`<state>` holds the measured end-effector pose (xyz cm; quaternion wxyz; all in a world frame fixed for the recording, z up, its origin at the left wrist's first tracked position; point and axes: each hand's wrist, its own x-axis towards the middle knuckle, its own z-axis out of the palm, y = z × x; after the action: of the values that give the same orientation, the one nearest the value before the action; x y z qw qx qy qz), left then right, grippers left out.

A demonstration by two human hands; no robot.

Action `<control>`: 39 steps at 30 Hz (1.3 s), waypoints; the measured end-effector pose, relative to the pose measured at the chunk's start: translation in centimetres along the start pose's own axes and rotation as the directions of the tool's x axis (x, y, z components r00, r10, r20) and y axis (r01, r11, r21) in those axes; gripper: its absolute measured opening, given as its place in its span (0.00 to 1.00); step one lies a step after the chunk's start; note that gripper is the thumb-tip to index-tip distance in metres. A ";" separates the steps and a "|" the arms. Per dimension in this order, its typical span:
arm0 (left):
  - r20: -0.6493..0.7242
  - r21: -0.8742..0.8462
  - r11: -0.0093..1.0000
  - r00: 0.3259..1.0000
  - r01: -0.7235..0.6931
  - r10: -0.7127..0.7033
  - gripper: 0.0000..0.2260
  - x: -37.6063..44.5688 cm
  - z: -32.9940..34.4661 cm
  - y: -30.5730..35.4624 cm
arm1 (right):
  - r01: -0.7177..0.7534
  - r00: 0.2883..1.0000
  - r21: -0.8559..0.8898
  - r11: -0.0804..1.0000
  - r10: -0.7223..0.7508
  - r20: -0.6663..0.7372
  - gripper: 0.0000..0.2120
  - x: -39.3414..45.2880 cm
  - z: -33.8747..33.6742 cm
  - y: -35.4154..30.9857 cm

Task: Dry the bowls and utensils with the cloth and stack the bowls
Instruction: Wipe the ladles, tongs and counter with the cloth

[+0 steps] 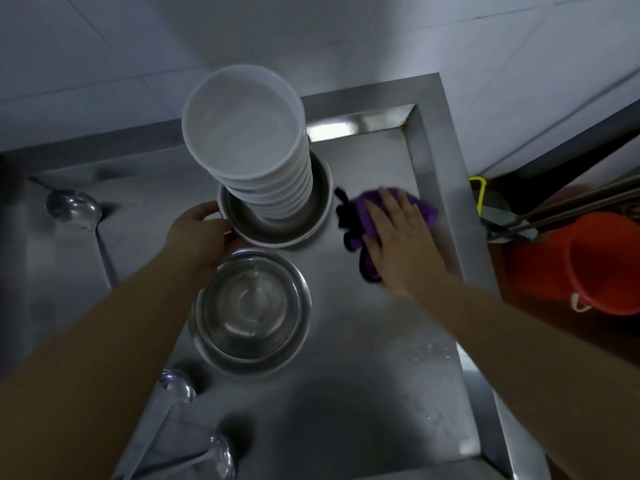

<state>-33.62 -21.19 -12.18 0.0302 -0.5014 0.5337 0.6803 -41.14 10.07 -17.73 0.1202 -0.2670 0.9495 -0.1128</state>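
Note:
A tall stack of white bowls [249, 140] stands inside a steel bowl [304, 223] on the steel counter. My left hand [201, 237] grips that steel bowl's near-left rim. In front of it sits a second steel bowl [252, 310], with nothing in it. My right hand [398, 237] lies flat, fingers spread, on a purple cloth [360, 216] to the right of the stack. A steel ladle [72, 209] lies at the far left. Two more ladles [176, 382] [218, 455] lie near the bottom left, partly behind my left forearm.
The counter [381, 375] has a raised rim [436, 188] along its back and right sides, and a white tiled wall behind. Off the right edge, lower down, stand an orange bucket [595, 268] and some long tool handles [571, 209].

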 end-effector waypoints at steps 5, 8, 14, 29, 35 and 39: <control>0.019 -0.084 0.996 1.000 0.005 -0.003 0.16 -0.5 3.0 0.0 | 0.009 1.000 -0.042 0.999 -0.008 0.022 0.28 -10.9 2.6 -0.8; 0.020 -0.105 0.994 1.000 -0.007 0.009 0.16 -0.8 5.2 -0.2 | 0.025 0.998 -0.068 0.997 -0.022 0.052 0.30 -16.1 3.7 -1.5; 0.036 -0.121 0.993 0.999 -0.011 0.015 0.14 -0.9 9.5 -0.5 | 0.052 0.999 -0.112 0.992 -0.051 0.011 0.30 -24.6 4.7 -2.9; 0.190 -0.070 0.997 0.982 0.022 -0.008 0.11 -1.7 15.7 -1.4 | -0.397 0.913 -0.043 0.917 0.399 0.089 0.22 -33.5 3.4 -4.1; 0.189 0.335 0.928 0.977 -0.161 0.101 0.17 -4.6 10.8 -4.1 | -0.059 0.934 -0.187 0.981 0.120 0.337 0.40 -26.1 2.2 1.0; 0.404 0.578 0.688 0.887 -0.439 0.226 0.11 -6.5 5.1 -5.5 | -0.164 0.982 -0.104 0.981 0.173 0.078 0.32 -17.2 2.1 -0.6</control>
<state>-30.52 -11.73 -11.75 0.1590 -0.2425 0.8088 0.5115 -26.02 18.46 -16.68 0.1574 -0.1956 0.9669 -0.0444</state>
